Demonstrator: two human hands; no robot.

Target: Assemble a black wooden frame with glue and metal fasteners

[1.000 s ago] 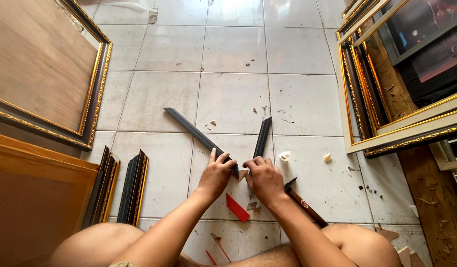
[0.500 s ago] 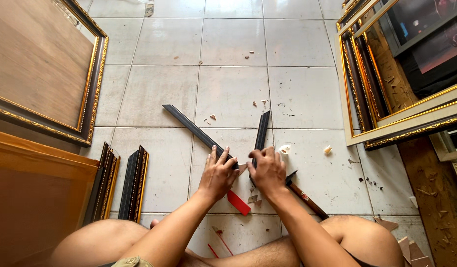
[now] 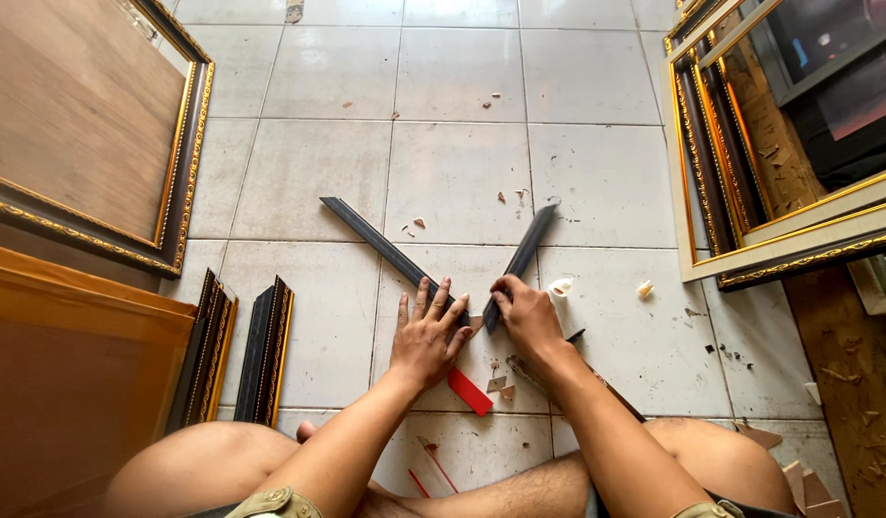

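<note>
Strips [image 3: 380, 242] look dark, forming a V; left hand [image 3: 425, 336] lies flat, right hand [image 3: 524, 315] probably pinches the other strip [image 3: 519, 261].

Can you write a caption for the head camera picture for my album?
Left hand and right hand press two dark frame strips into a V on the tiled floor.

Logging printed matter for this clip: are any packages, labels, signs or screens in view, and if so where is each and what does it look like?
None can be made out: no package, label, sign or screen.
Dark glossy panel: top right, behind the gold frames leaning there; rectangular, blackish with reddish reflections; probably glazed frames, though it cannot be settled.
Red flat strip: on the tiled floor under the left hand; plain, no print visible.
</note>
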